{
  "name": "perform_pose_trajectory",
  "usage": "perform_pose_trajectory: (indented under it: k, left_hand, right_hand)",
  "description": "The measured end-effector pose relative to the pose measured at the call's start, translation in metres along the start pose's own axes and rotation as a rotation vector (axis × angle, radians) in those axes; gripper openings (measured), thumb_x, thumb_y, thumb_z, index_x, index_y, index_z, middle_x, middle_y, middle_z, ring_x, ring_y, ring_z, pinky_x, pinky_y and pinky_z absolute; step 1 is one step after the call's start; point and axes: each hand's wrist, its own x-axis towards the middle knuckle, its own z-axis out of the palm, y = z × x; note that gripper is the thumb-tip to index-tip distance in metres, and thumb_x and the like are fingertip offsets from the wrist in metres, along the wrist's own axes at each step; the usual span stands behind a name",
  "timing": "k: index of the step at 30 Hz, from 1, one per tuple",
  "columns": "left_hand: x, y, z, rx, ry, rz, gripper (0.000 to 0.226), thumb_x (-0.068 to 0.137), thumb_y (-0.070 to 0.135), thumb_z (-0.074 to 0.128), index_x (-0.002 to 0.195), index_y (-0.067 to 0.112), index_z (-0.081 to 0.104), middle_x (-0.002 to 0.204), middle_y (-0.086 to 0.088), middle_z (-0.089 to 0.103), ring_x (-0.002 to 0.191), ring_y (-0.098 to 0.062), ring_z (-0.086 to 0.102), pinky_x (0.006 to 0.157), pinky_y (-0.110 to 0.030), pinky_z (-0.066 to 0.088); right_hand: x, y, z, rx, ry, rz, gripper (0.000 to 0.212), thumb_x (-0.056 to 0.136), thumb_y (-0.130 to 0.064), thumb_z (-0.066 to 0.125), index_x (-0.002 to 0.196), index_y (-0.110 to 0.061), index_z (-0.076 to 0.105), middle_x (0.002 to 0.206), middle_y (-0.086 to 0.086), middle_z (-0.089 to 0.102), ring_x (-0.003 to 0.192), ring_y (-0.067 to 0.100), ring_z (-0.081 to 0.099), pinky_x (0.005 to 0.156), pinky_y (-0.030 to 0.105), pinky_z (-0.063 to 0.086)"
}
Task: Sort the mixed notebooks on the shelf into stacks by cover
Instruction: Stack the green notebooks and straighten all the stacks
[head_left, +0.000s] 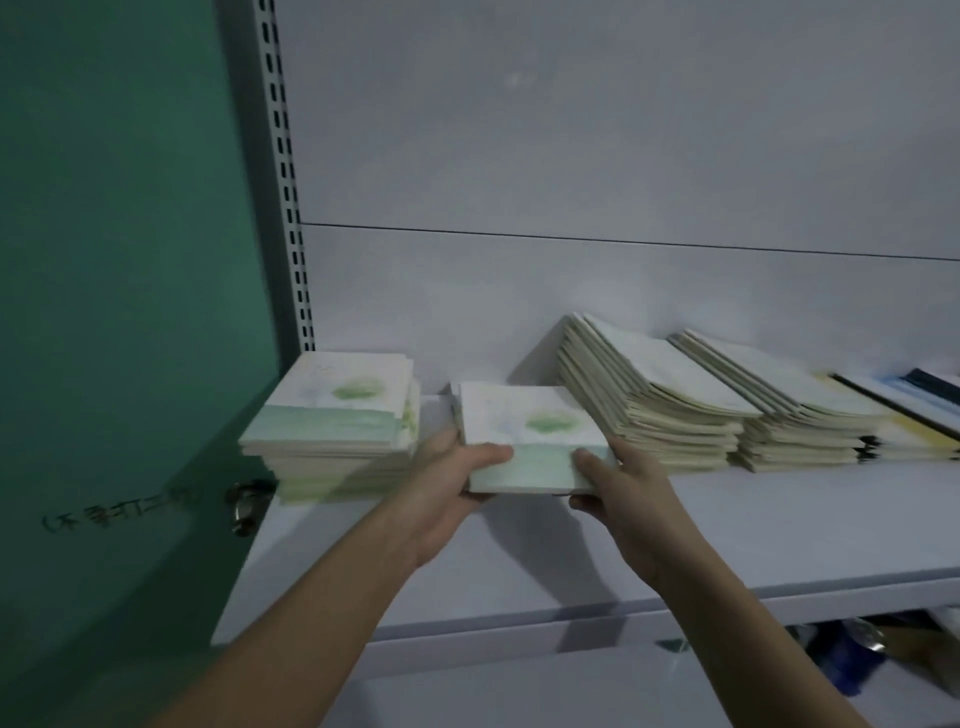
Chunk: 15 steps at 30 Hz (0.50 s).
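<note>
- My left hand (445, 486) grips the left edge of a small bundle of green-cover notebooks (535, 441), thumb curled over the top cover.
- My right hand (621, 488) clamps the bundle's right front corner, thumb on top, fingers underneath.
- I see the bundle at the shelf's (727, 530) middle; whether it rests on the board I cannot tell.
- Just left stands a taller stack of matching green covers (332, 426), near the green door (119, 312).
- To the right, two slanted piles of cream notebooks (660, 400) lean together, then darker-edged ones (914, 405) at the far end.
</note>
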Motion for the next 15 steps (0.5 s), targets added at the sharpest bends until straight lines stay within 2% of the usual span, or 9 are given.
perform_pose_trajectory:
  k: [2, 6, 8, 9, 11, 13, 15]
  left_hand:
    - [0.003, -0.013, 0.004, 0.088, 0.043, 0.096, 0.038, 0.086, 0.005, 0.067, 0.123, 0.008, 0.061, 0.111, -0.004, 0.073, 0.097, -0.016, 0.069, 0.068, -0.022, 0.053]
    - [0.011, -0.022, 0.005, 0.286, 0.096, 0.301, 0.058, 0.078, 0.010, 0.078, 0.131, 0.018, 0.053, 0.118, 0.005, 0.070, 0.106, -0.008, 0.066, 0.085, -0.025, 0.055]
    - [0.018, -0.021, 0.006, 0.430, 0.103, 0.363, 0.070, 0.073, 0.010, 0.083, 0.134, 0.021, 0.048, 0.117, 0.011, 0.068, 0.103, 0.000, 0.064, 0.081, -0.018, 0.053]
    - [0.023, -0.020, 0.006, 0.480, 0.100, 0.386, 0.074, 0.071, 0.006, 0.083, 0.134, 0.019, 0.047, 0.116, 0.011, 0.067, 0.103, 0.001, 0.064, 0.079, -0.016, 0.052]
    - [0.039, -0.024, 0.005, 0.538, 0.157, 0.414, 0.073, 0.072, 0.000, 0.082, 0.135, 0.013, 0.047, 0.120, 0.002, 0.066, 0.107, -0.011, 0.065, 0.079, -0.021, 0.055]
    - [0.050, -0.033, 0.000, 0.633, 0.242, 0.433, 0.074, 0.072, 0.014, 0.085, 0.136, 0.014, 0.048, 0.129, -0.001, 0.061, 0.115, -0.018, 0.060, 0.090, -0.038, 0.055]
    - [0.053, -0.041, -0.005, 0.839, 0.306, 0.413, 0.091, 0.066, 0.027, 0.089, 0.144, 0.019, 0.041, 0.139, 0.007, 0.045, 0.126, -0.012, 0.046, 0.104, -0.037, 0.043]
  right_hand:
    - [0.008, 0.003, -0.004, -0.038, -0.017, -0.024, 0.018, 0.097, -0.007, 0.054, 0.113, -0.003, 0.062, 0.100, 0.012, 0.065, 0.078, 0.019, 0.062, 0.058, 0.024, 0.053]
    - [0.030, 0.004, -0.002, -0.075, -0.063, -0.091, 0.017, 0.096, -0.007, 0.054, 0.110, -0.002, 0.062, 0.096, 0.014, 0.066, 0.071, 0.019, 0.062, 0.055, 0.024, 0.051]
    - [0.044, 0.005, 0.005, -0.129, -0.030, -0.127, 0.017, 0.096, -0.012, 0.054, 0.109, -0.003, 0.062, 0.093, 0.011, 0.066, 0.071, 0.019, 0.062, 0.056, 0.028, 0.053]
    - [0.052, 0.008, 0.009, -0.233, 0.013, -0.160, 0.020, 0.095, -0.018, 0.054, 0.110, -0.005, 0.061, 0.095, 0.009, 0.066, 0.076, 0.021, 0.063, 0.063, 0.034, 0.055]
    - [0.065, 0.019, 0.017, -0.551, 0.107, -0.261, 0.031, 0.095, -0.031, 0.049, 0.113, -0.009, 0.059, 0.106, 0.009, 0.066, 0.094, 0.029, 0.061, 0.082, 0.040, 0.050]
    - [0.071, 0.037, 0.023, -0.825, 0.142, -0.364, 0.042, 0.094, -0.037, 0.039, 0.119, -0.008, 0.056, 0.115, 0.014, 0.061, 0.104, 0.035, 0.055, 0.089, 0.041, 0.043]
    - [0.075, 0.050, 0.025, -0.900, 0.129, -0.385, 0.043, 0.097, -0.035, 0.037, 0.127, -0.008, 0.052, 0.124, 0.015, 0.055, 0.110, 0.036, 0.049, 0.094, 0.042, 0.037]
